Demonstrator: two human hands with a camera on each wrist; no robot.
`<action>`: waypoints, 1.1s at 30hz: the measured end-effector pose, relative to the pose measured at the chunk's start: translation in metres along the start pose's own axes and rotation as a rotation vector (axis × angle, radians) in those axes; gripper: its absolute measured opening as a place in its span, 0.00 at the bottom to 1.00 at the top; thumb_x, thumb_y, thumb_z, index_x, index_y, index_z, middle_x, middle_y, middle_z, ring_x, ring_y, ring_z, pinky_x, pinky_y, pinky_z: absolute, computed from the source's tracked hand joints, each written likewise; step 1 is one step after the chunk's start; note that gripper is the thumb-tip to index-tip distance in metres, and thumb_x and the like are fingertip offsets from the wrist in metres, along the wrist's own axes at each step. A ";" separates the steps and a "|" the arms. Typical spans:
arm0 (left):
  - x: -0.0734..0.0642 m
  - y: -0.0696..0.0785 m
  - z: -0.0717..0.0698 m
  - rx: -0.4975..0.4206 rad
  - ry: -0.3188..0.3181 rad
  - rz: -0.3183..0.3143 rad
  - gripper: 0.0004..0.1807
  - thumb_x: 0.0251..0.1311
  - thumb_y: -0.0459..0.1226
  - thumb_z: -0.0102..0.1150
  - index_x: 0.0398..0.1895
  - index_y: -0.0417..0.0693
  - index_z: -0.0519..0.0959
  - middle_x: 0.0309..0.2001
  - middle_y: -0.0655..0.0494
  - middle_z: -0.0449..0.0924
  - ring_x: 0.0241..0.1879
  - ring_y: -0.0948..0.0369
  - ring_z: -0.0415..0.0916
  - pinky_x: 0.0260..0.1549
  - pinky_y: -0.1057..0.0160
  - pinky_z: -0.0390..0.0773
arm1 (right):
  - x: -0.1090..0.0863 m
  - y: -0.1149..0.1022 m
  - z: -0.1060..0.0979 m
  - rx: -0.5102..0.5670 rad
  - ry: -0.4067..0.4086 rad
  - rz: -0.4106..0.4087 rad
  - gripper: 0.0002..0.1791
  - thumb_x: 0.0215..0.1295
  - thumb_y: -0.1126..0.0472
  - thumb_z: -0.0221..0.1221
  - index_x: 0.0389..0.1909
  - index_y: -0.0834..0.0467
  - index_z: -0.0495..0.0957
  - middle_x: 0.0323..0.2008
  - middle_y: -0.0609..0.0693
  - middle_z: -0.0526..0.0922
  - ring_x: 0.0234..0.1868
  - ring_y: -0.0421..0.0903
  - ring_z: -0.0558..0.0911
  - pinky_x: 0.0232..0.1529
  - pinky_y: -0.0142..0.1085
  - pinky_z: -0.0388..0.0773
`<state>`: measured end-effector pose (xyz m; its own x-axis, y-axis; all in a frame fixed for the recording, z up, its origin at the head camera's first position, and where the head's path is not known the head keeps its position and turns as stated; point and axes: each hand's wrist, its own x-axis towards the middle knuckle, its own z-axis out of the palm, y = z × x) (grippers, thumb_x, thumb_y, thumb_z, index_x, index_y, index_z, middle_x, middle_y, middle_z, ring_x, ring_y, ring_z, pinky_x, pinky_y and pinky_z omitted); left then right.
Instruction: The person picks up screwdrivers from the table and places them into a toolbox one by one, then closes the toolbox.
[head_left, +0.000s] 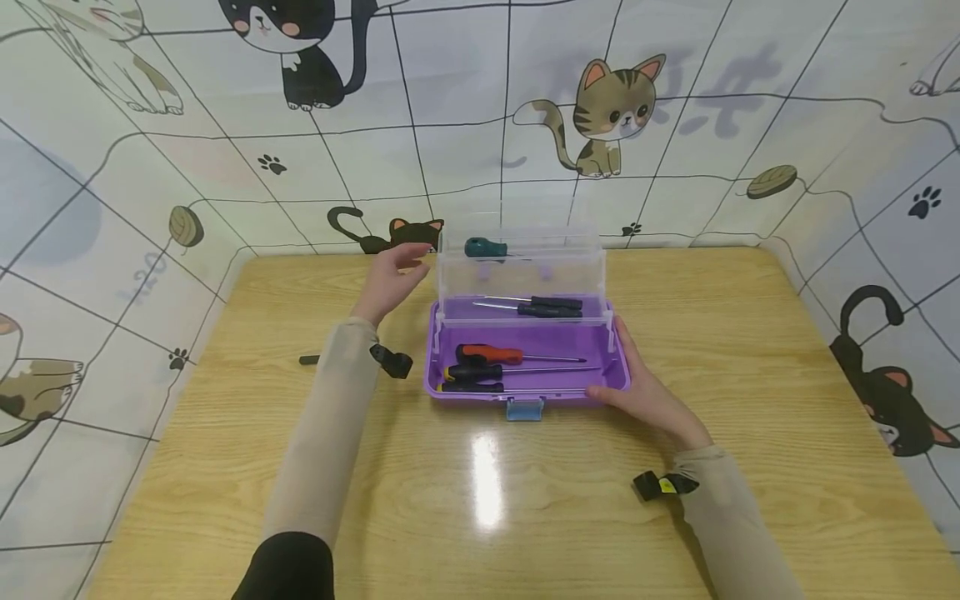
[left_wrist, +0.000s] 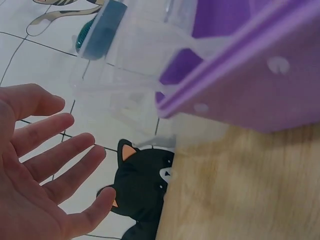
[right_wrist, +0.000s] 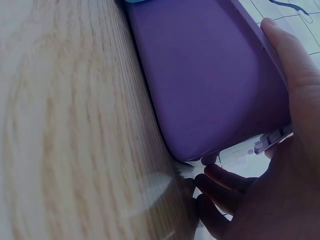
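- Purple toolbox point(head_left: 543, 337): on the bench point(head_left: 540, 517), near its back edge, between the 2 hands; lid side up, interior visible.
- Right hand point(head_left: 654, 400): clamped on the toolbox at its right end, thumb over the front rim near the corner, fingers along the side wall. Right wrist view shows the thumb on the rim and the other fingers bent below, about the corner.
- Left hand point(head_left: 390, 282): holds nothing; thumb and fingers apart. Raised just left of the clear lid point(head_left: 465, 287), no contact seen. Left wrist view shows a gap between fingertips and plastic.
- Clear lid: raised along the toolbox's back part.
- Teal handle point(head_left: 483, 247): visible at the upper left of the clear lid; cannot tell whether inside or behind it.
- Back of toolbox: 2 slim black screwdrivers, upper point(head_left: 557, 302) and lower point(head_left: 551, 312), seen through clear plastic, handles right, shafts left.
- Front of toolbox: 1 red-and-black screwdriver point(head_left: 491, 355), then 2 black-and-yellow screwdrivers, first point(head_left: 476, 372) and second point(head_left: 472, 387), nearer the front wall; all 3 with handles left, shafts right.
- Blue latch point(head_left: 524, 409): at the middle of the front wall, hanging outward.
- Small dark piece point(head_left: 308, 360): on the bench, beside the left sleeve point(head_left: 326, 425); identity unclear.
- Cat-print wall covering point(head_left: 465, 150): behind the bench.
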<state>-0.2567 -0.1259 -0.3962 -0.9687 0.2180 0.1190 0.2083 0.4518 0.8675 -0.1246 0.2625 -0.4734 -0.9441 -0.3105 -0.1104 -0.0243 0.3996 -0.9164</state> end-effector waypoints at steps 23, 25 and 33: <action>-0.031 -0.055 -0.013 -0.032 0.022 -0.151 0.20 0.67 0.31 0.55 0.60 0.32 0.73 0.57 0.37 0.75 0.58 0.45 0.70 0.59 0.48 0.67 | 0.000 -0.002 0.000 0.050 -0.016 0.010 0.65 0.56 0.59 0.68 0.73 0.31 0.25 0.75 0.57 0.28 0.72 0.66 0.38 0.65 0.65 0.43; -0.034 -0.053 -0.015 -0.035 0.025 -0.155 0.20 0.67 0.31 0.54 0.60 0.30 0.72 0.58 0.36 0.74 0.59 0.43 0.69 0.60 0.47 0.66 | 0.000 -0.001 0.000 0.061 -0.016 0.011 0.65 0.56 0.60 0.68 0.73 0.31 0.25 0.75 0.57 0.28 0.72 0.66 0.39 0.65 0.64 0.43; -0.052 -0.021 -0.022 -0.045 0.021 -0.186 0.19 0.67 0.27 0.51 0.59 0.25 0.70 0.57 0.31 0.72 0.59 0.41 0.69 0.59 0.49 0.67 | -0.001 -0.001 0.001 0.064 -0.015 0.013 0.65 0.56 0.60 0.68 0.73 0.31 0.25 0.75 0.58 0.28 0.72 0.67 0.40 0.66 0.64 0.44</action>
<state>-0.2136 -0.1657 -0.4098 -0.9926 0.1156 -0.0359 0.0192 0.4433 0.8962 -0.1234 0.2617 -0.4726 -0.9393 -0.3183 -0.1281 0.0097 0.3484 -0.9373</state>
